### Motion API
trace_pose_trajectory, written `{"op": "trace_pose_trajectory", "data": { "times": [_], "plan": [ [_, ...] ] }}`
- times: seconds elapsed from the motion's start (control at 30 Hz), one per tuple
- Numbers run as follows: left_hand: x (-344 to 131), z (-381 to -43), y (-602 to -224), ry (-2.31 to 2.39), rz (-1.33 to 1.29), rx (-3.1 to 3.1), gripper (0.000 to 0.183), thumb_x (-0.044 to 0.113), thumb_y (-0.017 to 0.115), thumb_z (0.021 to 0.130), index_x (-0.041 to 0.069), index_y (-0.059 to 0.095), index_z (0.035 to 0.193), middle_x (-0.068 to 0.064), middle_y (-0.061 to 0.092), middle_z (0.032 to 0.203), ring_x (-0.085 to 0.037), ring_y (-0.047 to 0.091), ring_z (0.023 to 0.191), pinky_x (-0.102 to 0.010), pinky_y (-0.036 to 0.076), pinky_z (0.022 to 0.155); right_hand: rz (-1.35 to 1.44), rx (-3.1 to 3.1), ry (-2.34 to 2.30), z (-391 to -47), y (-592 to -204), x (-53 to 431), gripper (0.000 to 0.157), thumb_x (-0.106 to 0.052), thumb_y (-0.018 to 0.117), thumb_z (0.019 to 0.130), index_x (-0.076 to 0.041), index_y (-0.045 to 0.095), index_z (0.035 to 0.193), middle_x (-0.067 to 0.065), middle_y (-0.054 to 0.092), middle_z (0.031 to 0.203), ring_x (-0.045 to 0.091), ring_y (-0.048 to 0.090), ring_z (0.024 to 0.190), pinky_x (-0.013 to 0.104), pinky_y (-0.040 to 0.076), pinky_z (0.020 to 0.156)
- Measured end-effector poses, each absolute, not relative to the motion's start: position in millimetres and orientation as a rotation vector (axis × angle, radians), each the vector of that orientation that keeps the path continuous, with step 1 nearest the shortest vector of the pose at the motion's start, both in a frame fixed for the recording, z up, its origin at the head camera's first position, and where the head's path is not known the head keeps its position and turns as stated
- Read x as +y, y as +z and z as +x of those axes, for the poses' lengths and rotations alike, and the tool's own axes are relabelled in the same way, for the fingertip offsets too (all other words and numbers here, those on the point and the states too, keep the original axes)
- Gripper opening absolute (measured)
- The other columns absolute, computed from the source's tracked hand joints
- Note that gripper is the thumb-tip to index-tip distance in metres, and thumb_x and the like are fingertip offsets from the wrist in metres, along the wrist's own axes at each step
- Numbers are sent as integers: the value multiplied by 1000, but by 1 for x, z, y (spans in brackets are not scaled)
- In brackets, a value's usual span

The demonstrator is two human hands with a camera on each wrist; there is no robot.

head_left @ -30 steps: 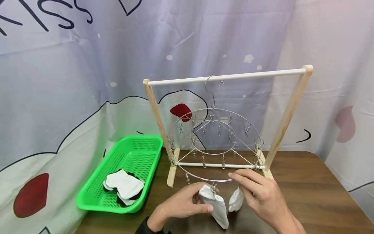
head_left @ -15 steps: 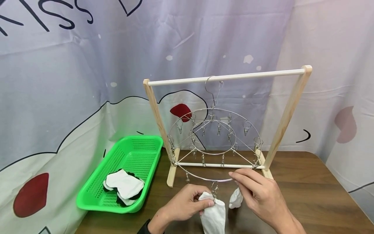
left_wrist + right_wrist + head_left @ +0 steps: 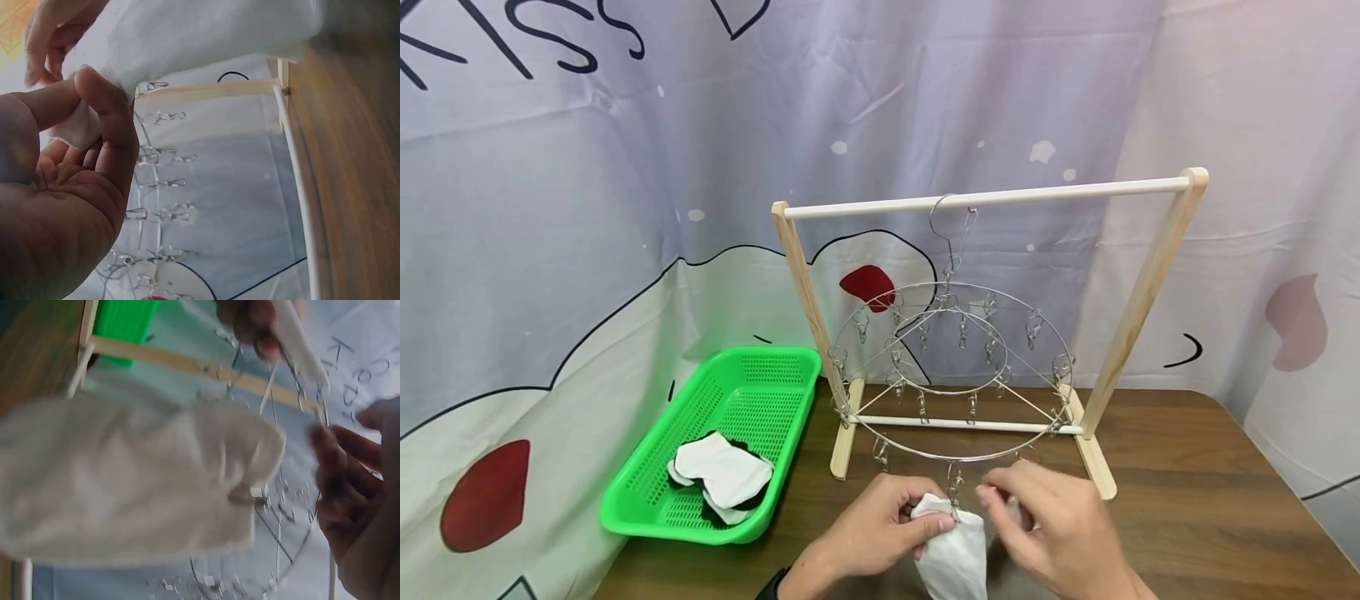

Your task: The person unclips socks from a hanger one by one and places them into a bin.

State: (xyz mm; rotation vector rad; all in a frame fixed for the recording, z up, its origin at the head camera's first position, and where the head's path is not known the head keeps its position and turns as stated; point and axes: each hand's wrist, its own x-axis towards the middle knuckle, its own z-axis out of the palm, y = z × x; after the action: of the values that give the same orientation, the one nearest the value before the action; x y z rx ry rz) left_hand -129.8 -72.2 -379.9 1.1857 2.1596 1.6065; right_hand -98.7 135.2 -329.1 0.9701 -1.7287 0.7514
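Observation:
My left hand (image 3: 880,523) pinches the top edge of a white sock (image 3: 953,552) between thumb and fingers. That edge is at a metal clip (image 3: 955,482) hanging from the front of a round wire drying hanger (image 3: 917,454). Close to the right of the clip, my right hand (image 3: 1056,525) has bent fingers with nothing between them; thumb and forefinger are apart in the right wrist view. A second white sock (image 3: 137,481) hangs from another clip, blurred in that view and mostly hidden behind my right hand in the head view.
The hanger hooks over the white bar (image 3: 1060,192) of a wooden stand (image 3: 1138,312), with several more clips dangling. On the left of the brown table (image 3: 1210,492) stands a green basket (image 3: 700,529) containing white and black cloth pieces (image 3: 722,471). A printed curtain (image 3: 1000,100) hangs behind.
My left hand has gripped the sock's top edge, and the sock has turned to hang straighter. My right hand has left the hanger's ring and moved down and left toward the clip.

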Motion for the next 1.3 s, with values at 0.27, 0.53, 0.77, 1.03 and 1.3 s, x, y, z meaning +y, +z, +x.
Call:
{"op": "trace_pose_trajectory", "data": {
  "times": [0.27, 0.53, 0.77, 1.03, 1.3],
  "plan": [
    [-71, -118, -362, 1577, 1222, 2203, 8, 23, 57, 88, 16, 61, 88, -3, 54, 55, 1, 47, 44, -16, 42, 35, 1038, -1811, 808, -101, -352, 116, 27, -9, 69, 75, -5, 66, 101, 3, 66, 85, 5, 58, 68, 15, 48, 50],
    [-69, -119, -371, 1493, 1233, 2337, 9, 29, 57, 88, 20, 61, 86, 9, 55, 63, 6, 46, 54, -14, 43, 41, 1020, -1742, 1093, -98, -350, 107, 28, 9, 68, 66, -5, 67, 90, 5, 67, 76, 7, 56, 64, 12, 44, 49],
    [-70, -125, -388, 1390, 1232, 2374, 12, 36, 56, 87, 26, 61, 84, 13, 47, 57, 7, 42, 49, -14, 40, 38, 928, -1753, 1120, -96, -353, 104, 31, 10, 70, 63, -8, 68, 88, 3, 66, 72, -5, 41, 53, 4, 31, 43],
    [-89, -133, -384, 1083, 1293, 2426, 11, 39, 56, 86, 30, 60, 82, 19, 54, 64, 9, 46, 55, -12, 43, 45, 908, -1724, 1128, -94, -345, 105, 33, 13, 68, 62, -8, 67, 88, 1, 66, 71, -7, 33, 48, 4, 25, 39],
    [-172, -169, -369, 1390, 665, 2535, 19, 35, 60, 84, 17, 63, 90, -3, 63, 65, -18, 54, 44, -29, 49, 34, 987, -1656, 1064, -98, -346, 106, 24, 9, 69, 66, -5, 67, 86, 5, 66, 69, -6, 35, 50, 4, 24, 40]
  ]
}}
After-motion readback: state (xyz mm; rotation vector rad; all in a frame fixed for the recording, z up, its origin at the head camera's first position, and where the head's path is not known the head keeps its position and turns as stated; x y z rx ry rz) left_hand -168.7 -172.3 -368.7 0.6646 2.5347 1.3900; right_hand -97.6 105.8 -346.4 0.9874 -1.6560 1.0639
